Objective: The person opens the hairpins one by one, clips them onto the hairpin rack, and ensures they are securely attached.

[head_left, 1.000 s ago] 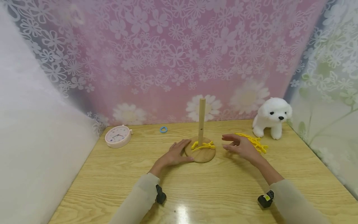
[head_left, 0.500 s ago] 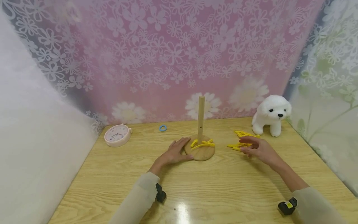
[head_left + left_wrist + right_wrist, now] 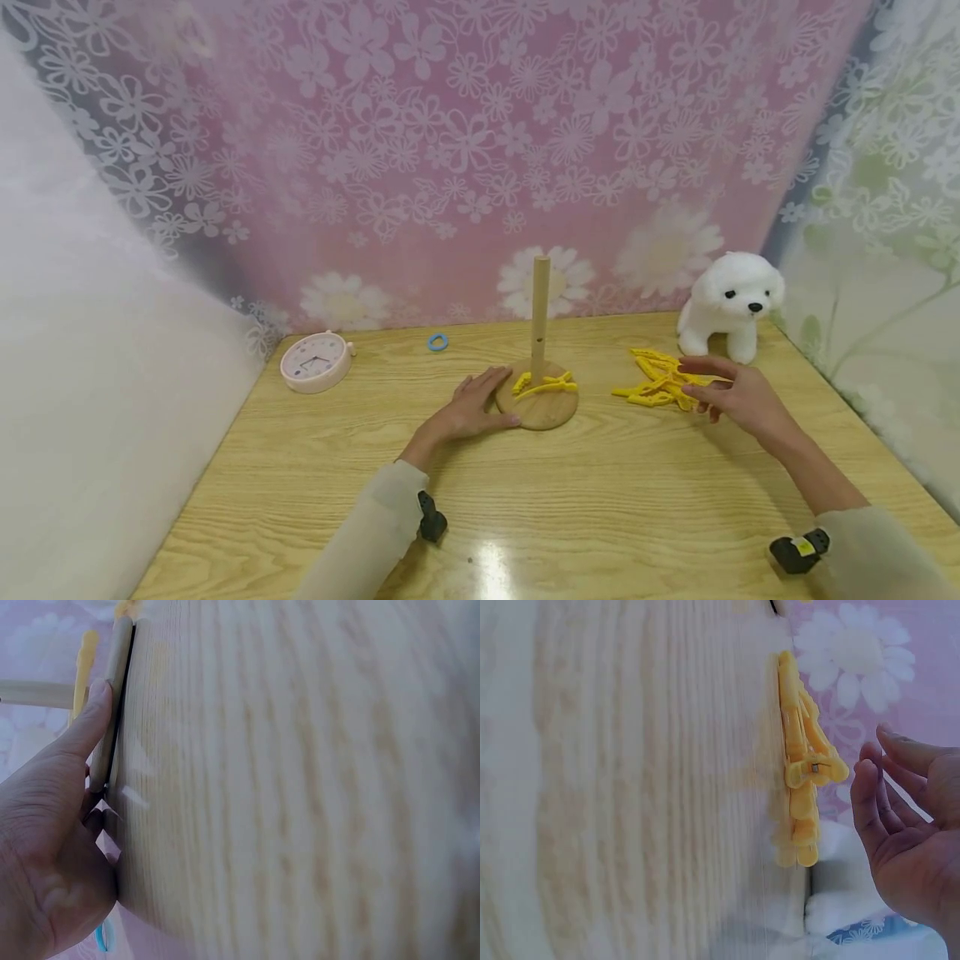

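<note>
My left hand (image 3: 468, 407) holds the round wooden base of a stand (image 3: 545, 414) at its left edge, fingers at the far side and thumb at the near side. In the left wrist view the thumb (image 3: 94, 712) lies against the base's rim. An upright wooden post (image 3: 540, 317) rises from that base. Yellow plastic pieces (image 3: 553, 385) lie at its foot. My right hand (image 3: 742, 402), holding nothing, hovers with loosely bent fingers beside a heap of yellow clothes pegs (image 3: 654, 385). The right wrist view shows those pegs (image 3: 802, 765) apart from the fingertips.
A white plush dog (image 3: 731, 304) stands at the back right, behind the right hand. At the back left is a pink clock (image 3: 317, 362). A small blue ring (image 3: 437, 342) lies near the table's back edge, in front of a flowered curtain (image 3: 420, 167).
My right hand has moved right, from near the stand to the right end of the yellow heap, uncovering more of it. The left hand has stayed on the base.
</note>
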A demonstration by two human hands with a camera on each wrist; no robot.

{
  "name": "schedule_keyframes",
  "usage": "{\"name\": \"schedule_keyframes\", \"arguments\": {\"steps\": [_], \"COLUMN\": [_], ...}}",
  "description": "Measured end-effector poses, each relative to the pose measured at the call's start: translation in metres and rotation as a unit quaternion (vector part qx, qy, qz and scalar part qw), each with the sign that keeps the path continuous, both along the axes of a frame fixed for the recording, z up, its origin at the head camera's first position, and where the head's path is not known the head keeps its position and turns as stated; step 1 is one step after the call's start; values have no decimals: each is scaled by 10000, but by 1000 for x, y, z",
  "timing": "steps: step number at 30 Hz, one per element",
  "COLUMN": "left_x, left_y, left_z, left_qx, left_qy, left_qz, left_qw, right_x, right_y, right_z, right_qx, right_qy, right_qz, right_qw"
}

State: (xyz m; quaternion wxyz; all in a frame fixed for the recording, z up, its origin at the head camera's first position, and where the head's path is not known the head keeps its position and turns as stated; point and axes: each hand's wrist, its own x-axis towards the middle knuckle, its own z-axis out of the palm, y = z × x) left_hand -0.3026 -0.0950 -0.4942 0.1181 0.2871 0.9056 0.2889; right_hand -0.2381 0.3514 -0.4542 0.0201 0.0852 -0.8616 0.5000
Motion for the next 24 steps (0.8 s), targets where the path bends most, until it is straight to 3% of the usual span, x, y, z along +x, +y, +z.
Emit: {"name": "schedule_keyframes", "arguments": {"steps": [11,24], "left_x": [-1,0], "left_y": [-1,-1], "left_z": [-2,-2], "left_qx": [-17,26], "left_qy": [13,15], "left_qz": [5,1], "left_qw": [10000,10000], "right_x": [-16,-29], "right_y": [5,0], "right_z": [-2,-3], "right_qx": [295,834], "right_qy": [-253,-603], "right_qz": [-261,-4], "right_qw": [9989,9947]}}
